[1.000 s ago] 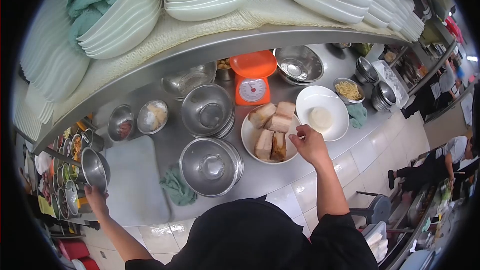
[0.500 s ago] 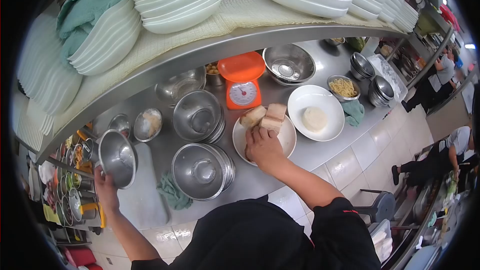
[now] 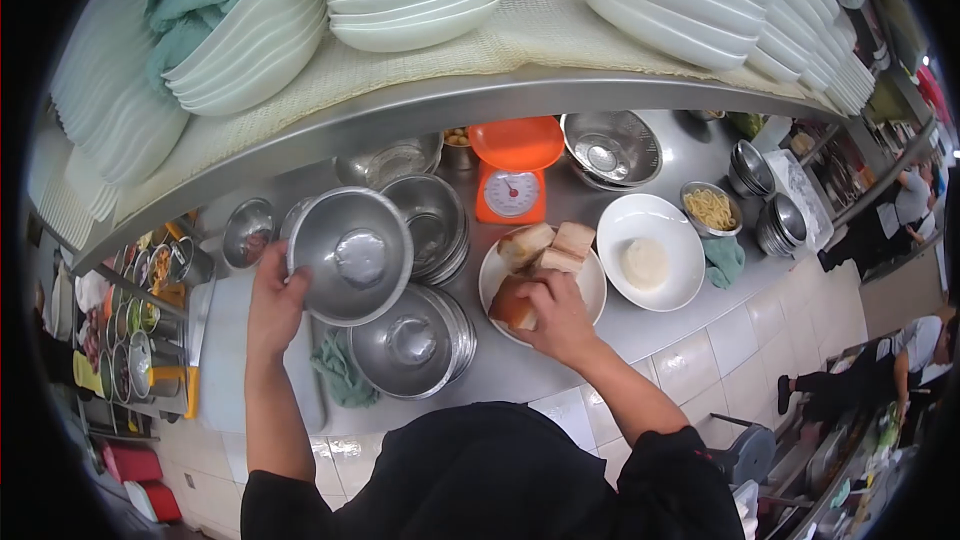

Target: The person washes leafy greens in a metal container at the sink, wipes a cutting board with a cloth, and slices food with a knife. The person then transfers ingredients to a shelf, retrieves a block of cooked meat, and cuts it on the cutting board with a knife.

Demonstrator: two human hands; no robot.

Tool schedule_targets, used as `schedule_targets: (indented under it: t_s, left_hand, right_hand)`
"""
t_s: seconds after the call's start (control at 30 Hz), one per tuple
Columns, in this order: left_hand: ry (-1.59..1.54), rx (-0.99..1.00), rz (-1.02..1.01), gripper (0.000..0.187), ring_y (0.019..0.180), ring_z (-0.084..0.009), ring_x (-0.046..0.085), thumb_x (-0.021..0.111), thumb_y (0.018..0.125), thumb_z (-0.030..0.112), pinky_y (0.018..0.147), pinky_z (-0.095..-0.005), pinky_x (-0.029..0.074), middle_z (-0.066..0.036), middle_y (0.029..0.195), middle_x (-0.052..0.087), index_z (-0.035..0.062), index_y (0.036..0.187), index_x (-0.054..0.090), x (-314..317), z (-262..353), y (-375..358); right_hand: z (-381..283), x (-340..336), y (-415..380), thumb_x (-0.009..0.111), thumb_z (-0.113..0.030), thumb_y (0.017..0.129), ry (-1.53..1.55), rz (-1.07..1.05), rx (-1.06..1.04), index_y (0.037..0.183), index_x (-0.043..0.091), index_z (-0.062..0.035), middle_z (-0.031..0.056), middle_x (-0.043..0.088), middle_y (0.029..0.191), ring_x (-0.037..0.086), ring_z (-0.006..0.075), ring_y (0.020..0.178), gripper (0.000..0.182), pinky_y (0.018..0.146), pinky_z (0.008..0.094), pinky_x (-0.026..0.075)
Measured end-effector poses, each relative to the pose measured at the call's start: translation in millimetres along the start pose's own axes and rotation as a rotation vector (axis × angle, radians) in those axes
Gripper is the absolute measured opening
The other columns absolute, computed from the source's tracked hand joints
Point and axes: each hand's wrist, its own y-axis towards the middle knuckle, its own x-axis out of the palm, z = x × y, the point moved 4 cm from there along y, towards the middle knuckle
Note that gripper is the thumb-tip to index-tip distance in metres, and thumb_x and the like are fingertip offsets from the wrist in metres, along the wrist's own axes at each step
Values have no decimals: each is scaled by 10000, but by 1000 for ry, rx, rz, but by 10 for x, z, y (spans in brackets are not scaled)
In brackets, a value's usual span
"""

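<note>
My left hand (image 3: pixel 277 302) grips the rim of a metal mixing bowl (image 3: pixel 352 258), thumb inside, and holds it tilted above the stacked bowls. The bowl has nothing in it. My right hand (image 3: pixel 560 315) is closed on a brown-skinned chunk of what looks like pork belly (image 3: pixel 513 303), at the near left of a white plate (image 3: pixel 594 292). Paler chunks (image 3: pixel 567 245) of the same food lie at the plate's far side. Just beyond the plate stands an orange dial scale (image 3: pixel 511 190). To the right, a white bowl (image 3: pixel 683 275) holds a round white mound (image 3: pixel 645 264).
Stacked metal bowls (image 3: pixel 410 342) stand near the front edge, beside a green cloth (image 3: pixel 345 370) and a white cutting board (image 3: pixel 250 375). A low shelf (image 3: pixel 480 90) with white dishes overhangs the counter. Noodles (image 3: pixel 710 208) sit at right. Two people work on the far right.
My left hand has brought the metal bowl rightward, over the stacks. My right hand has shifted toward the plate's near side, with the brown-skinned chunk now showing under its fingers. The view has tilted slightly.
</note>
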Motion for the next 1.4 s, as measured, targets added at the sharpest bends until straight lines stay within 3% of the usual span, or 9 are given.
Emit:
schedule_targets:
  t_s: [0.3, 0.4, 0.53, 0.8, 0.93, 1.0, 1.1, 1.2, 1.4]
  left_hand:
    - [39, 129, -12, 344, 1083, -180, 570, 540, 887, 23, 951, -312, 444, -101, 1150, 622, -1, 1230, 537, 6, -28, 86]
    - [76, -59, 196, 314, 867, -139, 628, 527, 898, 35, 718, -292, 525, -75, 997, 639, 14, 1211, 521, -421, -160, -49]
    - [-73, -331, 414, 338, 524, -189, 628, 513, 883, 37, 420, -318, 518, -172, 868, 646, -9, 1212, 452, -1086, -1081, -343]
    - [-251, -526, 329, 562, 744, -231, 712, 694, 902, 195, 610, -334, 582, -201, 956, 687, -24, 1358, 448, -1365, -1910, -655]
    - [564, -166, 390, 487, 967, -376, 661, 720, 871, 289, 844, -417, 530, -189, 1102, 680, 58, 1280, 590, -2489, -2113, -1047]
    - [889, -325, 214, 531, 1191, -393, 545, 705, 873, 280, 951, -454, 478, -214, 1325, 543, 97, 1345, 546, -2995, -2152, -1322]
    - [988, -387, 104, 561, 1167, -379, 539, 718, 851, 270, 936, -463, 481, -188, 1288, 535, 176, 1371, 533, -3339, -2462, -1562]
    - [932, -369, 26, 580, 1126, -350, 551, 718, 838, 248, 920, -454, 490, -168, 1226, 542, 216, 1383, 523, -3429, -2661, -1568]
    - [826, -463, -106, 500, 1060, -402, 608, 539, 895, 144, 897, -455, 507, -252, 1169, 575, 135, 1392, 479, -3582, -2767, -1527]
  right_hand:
    - [143, -452, -68, 920, -177, 619, 150, 467, 40, 1088, 547, -81, 162, 526, 1210, 536, 354, 1129, 607, 959, 434, 452]
    - [453, -404, -192, 822, -91, 730, 703, 530, 437, 1217, 473, -66, 58, 505, 1181, 510, 177, 1107, 600, 979, 329, 434]
    - [423, -654, -213, 849, -200, 703, 882, 553, 378, 1241, 478, -93, 59, 517, 1187, 516, 200, 1123, 663, 1000, 347, 418]
    - [-1824, -380, 165, 981, -413, 504, 678, 21, -199, 1139, 499, -87, 164, 504, 1182, 540, 282, 1095, 861, 906, 399, 479]
    - [-2972, 633, 472, 974, -308, 532, 528, -269, -338, 1086, 589, -74, 168, 553, 1136, 578, 324, 1046, 714, 884, 411, 502]
    - [-3406, 1316, 606, 932, -305, 614, 547, -384, -378, 1138, 593, -74, 164, 549, 1144, 575, 351, 1043, 666, 890, 414, 502]
    - [-3920, 2337, 790, 892, -277, 666, 517, -444, -303, 1134, 554, -70, 156, 495, 1129, 517, 358, 1084, 613, 918, 431, 472]
    - [-4284, 3161, 887, 875, -241, 688, 407, -65, 3, 1146, 463, -34, 175, 457, 1172, 466, 355, 1140, 650, 939, 426, 465]
    - [-4521, 3448, 620, 825, -241, 729, 364, -585, 74, 1263, 469, -33, 187, 437, 1254, 474, 388, 1193, 675, 979, 455, 450]
